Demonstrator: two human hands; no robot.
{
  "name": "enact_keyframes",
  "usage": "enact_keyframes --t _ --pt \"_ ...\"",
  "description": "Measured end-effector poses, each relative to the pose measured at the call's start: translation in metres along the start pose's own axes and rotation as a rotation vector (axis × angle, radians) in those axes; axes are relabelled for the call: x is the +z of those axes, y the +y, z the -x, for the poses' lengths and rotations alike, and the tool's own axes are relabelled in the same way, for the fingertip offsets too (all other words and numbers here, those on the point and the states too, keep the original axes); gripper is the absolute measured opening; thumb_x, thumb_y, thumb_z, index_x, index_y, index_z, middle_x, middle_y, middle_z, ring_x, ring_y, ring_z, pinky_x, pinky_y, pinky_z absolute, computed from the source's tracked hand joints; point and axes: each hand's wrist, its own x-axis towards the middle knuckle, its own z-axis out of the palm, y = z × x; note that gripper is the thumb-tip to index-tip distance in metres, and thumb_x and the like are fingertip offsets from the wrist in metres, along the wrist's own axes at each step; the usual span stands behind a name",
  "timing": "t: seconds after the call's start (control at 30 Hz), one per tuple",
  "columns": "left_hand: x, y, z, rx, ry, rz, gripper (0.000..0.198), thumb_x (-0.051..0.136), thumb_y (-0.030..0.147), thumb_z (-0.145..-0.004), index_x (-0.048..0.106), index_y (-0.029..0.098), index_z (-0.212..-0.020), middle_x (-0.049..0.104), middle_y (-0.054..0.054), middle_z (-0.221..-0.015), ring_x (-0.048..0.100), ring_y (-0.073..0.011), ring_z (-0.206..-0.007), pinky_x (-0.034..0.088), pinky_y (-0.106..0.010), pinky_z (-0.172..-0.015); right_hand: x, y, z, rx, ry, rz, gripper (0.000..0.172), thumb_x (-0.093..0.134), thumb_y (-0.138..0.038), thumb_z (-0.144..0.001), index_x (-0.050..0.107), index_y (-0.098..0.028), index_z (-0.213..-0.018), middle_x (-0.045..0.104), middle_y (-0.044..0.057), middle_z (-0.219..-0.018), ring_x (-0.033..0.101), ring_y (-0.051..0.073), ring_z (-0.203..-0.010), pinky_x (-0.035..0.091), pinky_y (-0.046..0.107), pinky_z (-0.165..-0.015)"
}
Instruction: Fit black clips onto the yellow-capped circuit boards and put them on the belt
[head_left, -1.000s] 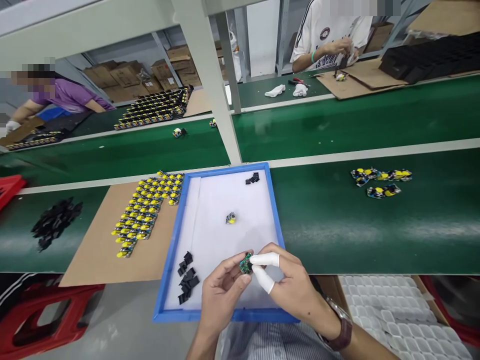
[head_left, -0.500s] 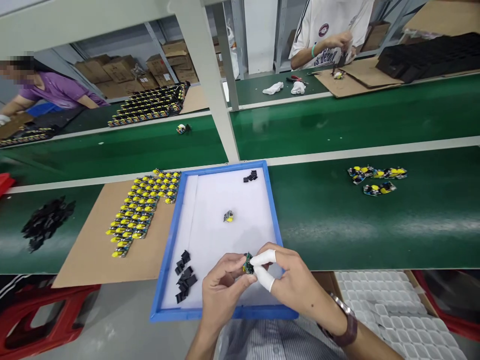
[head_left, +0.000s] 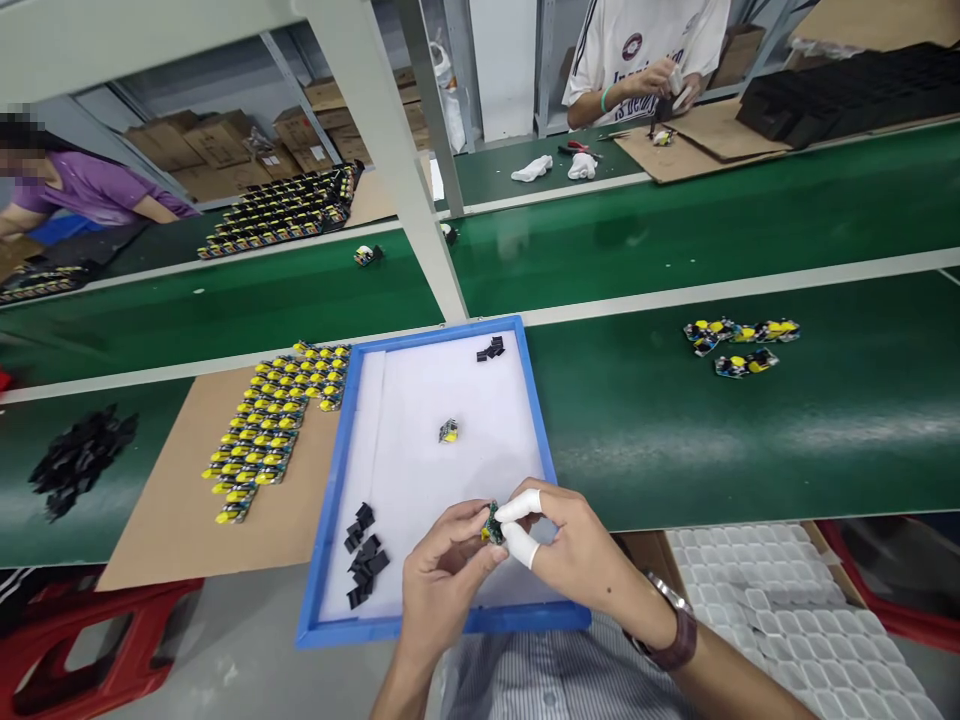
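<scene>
A small green circuit board [head_left: 492, 524] with a yellow part is held over the near side of the blue-rimmed white tray [head_left: 540, 420]. My left hand [head_left: 444, 575] pinches it from the left between thumb and fingers. From the right, my right hand [head_left: 559, 535] grips the board's other side with two fingertips in white finger cots. Another board [head_left: 448, 431] with a yellow part lies in the middle of the tray. Small black plastic pieces [head_left: 366, 562] sit along the tray's left side, and a few black pieces [head_left: 492, 349] lie near its far edge.
Left of the tray, rows of yellow-topped boards [head_left: 262, 430] cover a cardboard sheet [head_left: 161, 520]. A black pile [head_left: 82, 458] lies farther left. More boards [head_left: 742, 345] rest on the green surface at right. Across the belt [head_left: 570, 250], a co-worker's hands [head_left: 660, 85] handle something. A metal post [head_left: 397, 150] stands beyond the tray.
The view has shifted slightly. Both hands keep hold of the circuit board in nearly the same pose. On the far belt, another small item shows beside the post.
</scene>
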Motion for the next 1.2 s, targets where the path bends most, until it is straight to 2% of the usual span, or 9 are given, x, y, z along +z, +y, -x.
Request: enact_keyframes --t 0.13,0.27,0.4,0.53,0.67,0.8,1.03,1.2 --pt "0.002 -0.001 0.000 0.016 0.026 -0.027 0.034 0.084 0.010 -0.073 0.081 0.027 -0.102 0.074 -0.008 -0.111 0.073 -0.0229 -0.101 0.065 -0.034 -0.085 -0.002 -0.005 -0.001 -0.015 -0.033 0.038 0.025 0.061 -0.002 -0.082 0.073 -0.023 -0.088 0.065 -0.002 -0.083 0.062 0.014 -0.074 0.048 0.026 -0.069" --pt "0.003 -0.001 -0.002 0.022 0.041 -0.052 0.031 0.084 0.010 -0.073 0.081 0.025 -0.101 0.075 -0.008 -0.109 0.073 -0.0223 -0.100 0.064 -0.030 -0.083 -0.009 -0.005 -0.003 -0.011 -0.113 0.042 0.024 0.060 -0.005 -0.086 0.075 -0.024 -0.094 0.069 0.000 -0.089 0.066 0.016 -0.080 0.051 0.027 -0.072" --pt "0.002 -0.003 0.000 0.046 -0.022 -0.113 0.038 0.080 0.012 -0.079 0.077 0.027 -0.114 0.072 -0.009 -0.116 0.072 -0.0224 -0.103 0.064 -0.032 -0.084 -0.013 -0.001 -0.003 0.089 -0.055 -0.029 0.022 0.066 -0.014 -0.089 0.075 -0.025 -0.105 0.074 0.000 -0.090 0.070 0.016 -0.081 0.054 0.027 -0.073" --pt "0.000 -0.005 0.005 0.171 -0.025 -0.333 0.044 0.075 0.012 -0.084 0.071 0.031 -0.123 0.064 -0.008 -0.128 0.068 -0.0232 -0.110 0.064 -0.033 -0.084 -0.013 0.002 -0.002 0.068 -0.013 -0.069 0.014 0.066 -0.020 -0.092 0.078 -0.024 -0.098 0.073 0.002 -0.090 0.067 0.016 -0.081 0.053 0.027 -0.073" --pt "0.004 -0.001 0.008 0.370 0.078 -0.567 0.045 0.071 0.007 -0.086 0.068 0.028 -0.126 0.065 -0.006 -0.112 0.069 -0.0177 -0.096 0.063 -0.029 -0.078 -0.010 0.003 0.004 0.015 -0.069 -0.117 0.020 0.067 -0.018 -0.091 0.075 -0.024 -0.109 0.069 0.003 -0.098 0.066 0.017 -0.089 0.053 0.029 -0.080" --pt "0.010 0.005 0.010 0.524 0.111 -0.722 0.048 0.069 0.003 -0.085 0.066 0.024 -0.128 0.064 -0.004 -0.102 0.068 -0.0156 -0.084 0.061 -0.028 -0.072 -0.004 0.003 0.010 -0.071 -0.063 -0.074 0.030 0.070 -0.016 -0.089 0.070 -0.025 -0.119 0.066 0.004 -0.103 0.064 0.018 -0.094 0.052 0.033 -0.086" --pt "0.009 0.002 0.013 0.618 0.117 -0.820 0.063 0.068 -0.001 -0.083 0.058 0.026 -0.139 0.066 -0.008 -0.105 0.068 -0.0209 -0.091 0.061 -0.033 -0.076 0.004 0.000 0.011 -0.092 -0.083 -0.093 0.022 0.062 -0.010 -0.092 0.075 -0.022 -0.106 0.067 0.005 -0.099 0.065 0.019 -0.089 0.053 0.031 -0.080" --pt "0.011 0.000 0.013 0.666 0.135 -0.821 0.069 0.069 -0.003 -0.082 0.055 0.027 -0.143 0.068 -0.009 -0.109 0.070 -0.0228 -0.095 0.061 -0.034 -0.079 0.006 0.003 0.008 -0.126 -0.040 -0.089 0.019 0.064 -0.012 -0.091 0.074 -0.022 -0.104 0.066 0.005 -0.095 0.066 0.018 -0.087 0.053 0.030 -0.079"
